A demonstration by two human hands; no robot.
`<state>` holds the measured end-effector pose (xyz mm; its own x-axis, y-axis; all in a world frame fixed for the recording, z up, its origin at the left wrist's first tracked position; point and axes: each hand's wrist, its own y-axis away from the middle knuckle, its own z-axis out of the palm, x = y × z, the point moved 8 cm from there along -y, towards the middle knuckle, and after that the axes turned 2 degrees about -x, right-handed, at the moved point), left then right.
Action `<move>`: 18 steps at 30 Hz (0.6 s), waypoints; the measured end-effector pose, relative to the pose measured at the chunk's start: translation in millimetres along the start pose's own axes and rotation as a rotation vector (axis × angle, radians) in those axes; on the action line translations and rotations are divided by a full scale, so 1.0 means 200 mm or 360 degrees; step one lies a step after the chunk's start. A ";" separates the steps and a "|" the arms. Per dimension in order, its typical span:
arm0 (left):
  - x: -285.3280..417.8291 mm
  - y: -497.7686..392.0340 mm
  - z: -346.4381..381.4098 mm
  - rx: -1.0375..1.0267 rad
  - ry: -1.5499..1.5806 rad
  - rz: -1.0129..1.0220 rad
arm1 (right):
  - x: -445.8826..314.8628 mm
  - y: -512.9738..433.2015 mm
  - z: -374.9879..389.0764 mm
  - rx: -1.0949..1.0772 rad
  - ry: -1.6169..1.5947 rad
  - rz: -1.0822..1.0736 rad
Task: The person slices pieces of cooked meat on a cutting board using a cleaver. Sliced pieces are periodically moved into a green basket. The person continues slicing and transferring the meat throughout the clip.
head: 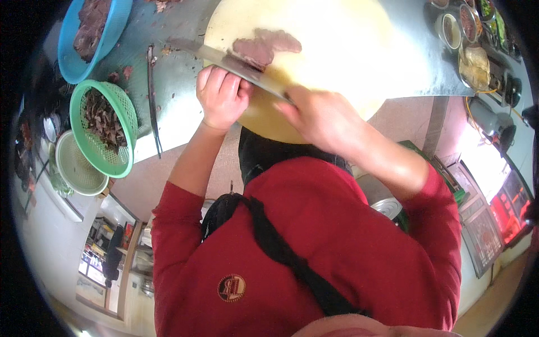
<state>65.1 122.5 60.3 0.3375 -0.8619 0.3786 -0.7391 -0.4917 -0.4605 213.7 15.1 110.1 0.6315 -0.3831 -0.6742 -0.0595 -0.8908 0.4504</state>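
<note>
A large round cutting board [337, 54] lies before me on a metal table. My right hand [324, 116] grips the handle of a wide-bladed kitchen knife [229, 62], which is blurred and points to the upper left. Close against the near side of the blade is my left hand [223, 94], its fingers curled; whether it holds anything under them I cannot tell. Overlapping slices of dark cooked meat [257, 48] lie on the board just beyond the blade.
Left on the metal table [177, 84] stand a blue basket [63, 63] with large meat pieces and a green basket [132, 113] with dark pieces. A pale basket [63, 168] sits below them. A thin dark rod [152, 92] lies nearby. Bowls [451, 31] stand at the right.
</note>
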 end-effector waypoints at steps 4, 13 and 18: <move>0.04 -0.02 -0.03 0.0045 -0.0052 0.0010 | 0.01 -0.18 0.10 0.0327 -0.0059 -0.0274; 0.14 0.03 -0.13 -0.0058 -0.0135 -0.0139 | 0.25 0.20 -0.06 -0.0004 -0.0240 0.0245; 0.07 0.04 -0.05 -0.0030 -0.0148 -0.0134 | 0.20 0.35 -0.09 0.0121 -0.0231 0.0184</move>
<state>58.9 107.4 69.8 0.4506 -0.8259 0.3389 -0.7163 -0.5611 -0.4149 247.7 -58.4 125.1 0.4996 -0.5099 -0.7003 -0.1867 -0.8528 0.4878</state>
